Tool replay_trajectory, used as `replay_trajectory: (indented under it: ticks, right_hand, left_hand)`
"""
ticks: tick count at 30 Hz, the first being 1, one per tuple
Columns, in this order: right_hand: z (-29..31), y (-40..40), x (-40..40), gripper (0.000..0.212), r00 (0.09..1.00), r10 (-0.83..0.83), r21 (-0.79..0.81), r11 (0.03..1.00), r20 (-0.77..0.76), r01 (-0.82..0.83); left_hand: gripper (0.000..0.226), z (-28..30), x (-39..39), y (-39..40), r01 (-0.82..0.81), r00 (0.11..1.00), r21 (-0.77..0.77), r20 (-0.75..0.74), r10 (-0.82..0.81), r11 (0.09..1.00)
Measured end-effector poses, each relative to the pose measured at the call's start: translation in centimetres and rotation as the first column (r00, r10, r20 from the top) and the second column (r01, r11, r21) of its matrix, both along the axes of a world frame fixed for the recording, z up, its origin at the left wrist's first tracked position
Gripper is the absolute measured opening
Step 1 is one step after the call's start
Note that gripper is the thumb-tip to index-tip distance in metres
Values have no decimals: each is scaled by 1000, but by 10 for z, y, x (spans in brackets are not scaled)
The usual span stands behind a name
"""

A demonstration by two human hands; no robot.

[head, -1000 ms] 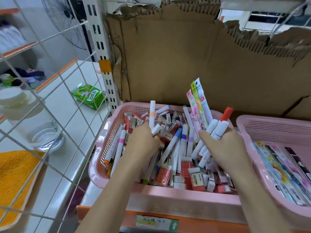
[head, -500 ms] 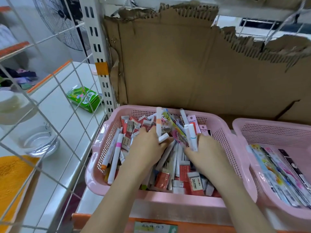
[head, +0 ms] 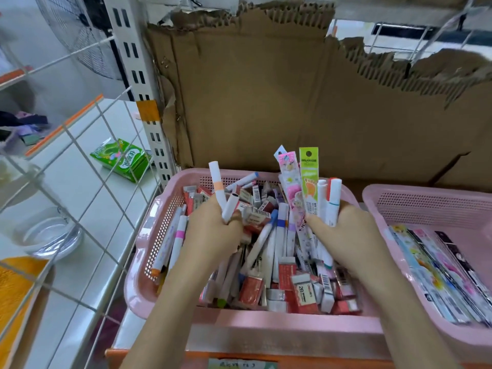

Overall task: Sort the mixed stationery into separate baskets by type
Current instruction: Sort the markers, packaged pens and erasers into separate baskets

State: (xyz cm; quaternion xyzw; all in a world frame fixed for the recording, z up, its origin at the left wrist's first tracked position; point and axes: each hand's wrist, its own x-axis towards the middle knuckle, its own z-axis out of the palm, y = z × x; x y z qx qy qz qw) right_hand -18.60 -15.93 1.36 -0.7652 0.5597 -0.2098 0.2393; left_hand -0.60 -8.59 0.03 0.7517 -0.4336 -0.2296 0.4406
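Upright between right fingers (head: pixel 316 222): packets (head: pixel 308 182), markers (head: pixel 332 201).

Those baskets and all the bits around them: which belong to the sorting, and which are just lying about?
Part of the job:
left basket of mixed markers and erasers
right basket of flat packets
left hand holding markers
right hand holding packets and markers

Lying about:
green packet
glass bowl
cardboard
fan
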Motion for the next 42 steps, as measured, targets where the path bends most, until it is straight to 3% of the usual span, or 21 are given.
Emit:
replay_trajectory:
  ticks: [6,10,17,24,30,33,38,42]
  right_hand:
    - [4,-3,-8,23,1000,-6,4,1000,17,5]
    - [16,-9,-23,20,990,-70,-29,997,119,74]
    - [42,-23,-82,13,947,-51,17,999,317,48]
    - [36,-41,-177,14,973,9,141,989,229,-42]
    - [27,-54,-250,12,963,159,305,926,219,-222]
    - [26,-60,-277,8,966,155,351,910,208,-221]
    - [28,-72,-304,32,982,63,408,903,178,-132]
    - [28,-80,-317,27,985,11,411,908,174,-83]
  left_hand:
    - [30,3,-13,-8,-35,993,-58,-110,28,998]
    - [31,8,-27,-14,-69,996,-155,-74,58,986]
    - [31,17,-83,-34,-3,976,-161,-216,-32,987]
    - [14,40,-186,-73,106,915,-174,-368,-164,979]
    - [28,44,-273,-98,165,849,-72,-498,-178,984]
    - [22,40,-300,-107,117,829,-62,-544,-132,991]
    - [28,35,-325,-115,-73,821,-64,-570,24,995]
    - [23,33,-323,-117,-143,813,-36,-574,97,989]
